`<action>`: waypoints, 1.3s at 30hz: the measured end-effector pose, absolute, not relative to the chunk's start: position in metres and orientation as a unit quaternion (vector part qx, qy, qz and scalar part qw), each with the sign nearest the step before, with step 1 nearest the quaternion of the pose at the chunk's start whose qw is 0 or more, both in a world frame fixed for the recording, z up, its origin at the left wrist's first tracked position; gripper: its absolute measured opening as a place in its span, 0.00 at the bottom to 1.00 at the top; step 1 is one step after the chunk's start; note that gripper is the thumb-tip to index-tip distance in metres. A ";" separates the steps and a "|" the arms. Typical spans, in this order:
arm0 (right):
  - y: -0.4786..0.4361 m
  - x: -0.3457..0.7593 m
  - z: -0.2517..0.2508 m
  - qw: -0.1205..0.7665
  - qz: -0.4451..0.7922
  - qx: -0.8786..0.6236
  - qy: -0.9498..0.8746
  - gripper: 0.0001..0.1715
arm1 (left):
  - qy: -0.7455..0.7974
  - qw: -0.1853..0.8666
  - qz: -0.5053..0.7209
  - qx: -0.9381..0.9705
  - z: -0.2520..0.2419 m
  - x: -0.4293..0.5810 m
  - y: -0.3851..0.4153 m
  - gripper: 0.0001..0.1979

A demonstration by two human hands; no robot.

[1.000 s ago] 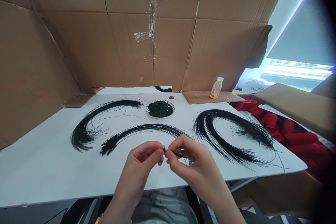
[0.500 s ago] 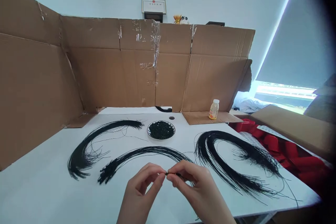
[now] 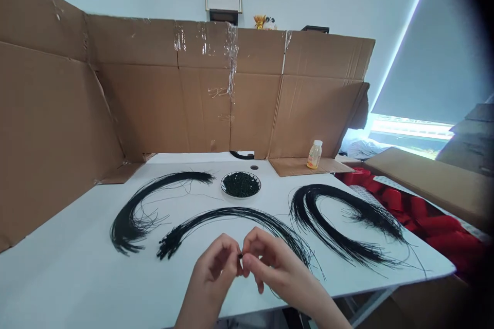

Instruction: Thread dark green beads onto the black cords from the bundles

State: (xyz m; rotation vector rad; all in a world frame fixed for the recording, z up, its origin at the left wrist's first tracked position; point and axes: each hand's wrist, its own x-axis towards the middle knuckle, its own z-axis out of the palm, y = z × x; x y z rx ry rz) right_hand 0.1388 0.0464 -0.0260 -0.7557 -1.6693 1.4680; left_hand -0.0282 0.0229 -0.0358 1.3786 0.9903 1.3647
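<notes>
My left hand and my right hand meet above the front of the table, their thumbs and fingertips pinched together. Between the fingertips shows a small black piece, too small to make out fully and partly covered by the fingers. A thin black strand hangs below my right hand. Just behind the hands curves a bundle of thin black strands, with thicker black tips at its left end. Farther back, a dish with a dark rim holds a heap of small black pieces.
Another black strand bundle lies left, and a looped one lies right on the white table. Cardboard walls stand left and behind. A small bottle stands on a cardboard flap. Red items lie beyond the right edge.
The view has shifted slightly, so more of the table's front edge shows. My fingertips have come closer together around the black piece, and my right hand's lower fingers have opened out somewhat.
</notes>
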 end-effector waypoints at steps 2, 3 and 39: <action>0.047 0.145 -0.023 0.385 0.565 -0.306 -0.663 0.16 | 0.418 0.467 0.552 0.549 -0.033 -0.031 0.023 0.15; 0.047 0.148 -0.021 0.379 0.554 -0.314 -0.671 0.16 | 0.429 0.466 0.554 0.541 -0.032 -0.032 0.023 0.15; 0.049 0.179 0.000 0.364 0.540 -0.384 -0.655 0.17 | 0.443 0.365 0.534 0.621 -0.014 -0.012 0.019 0.13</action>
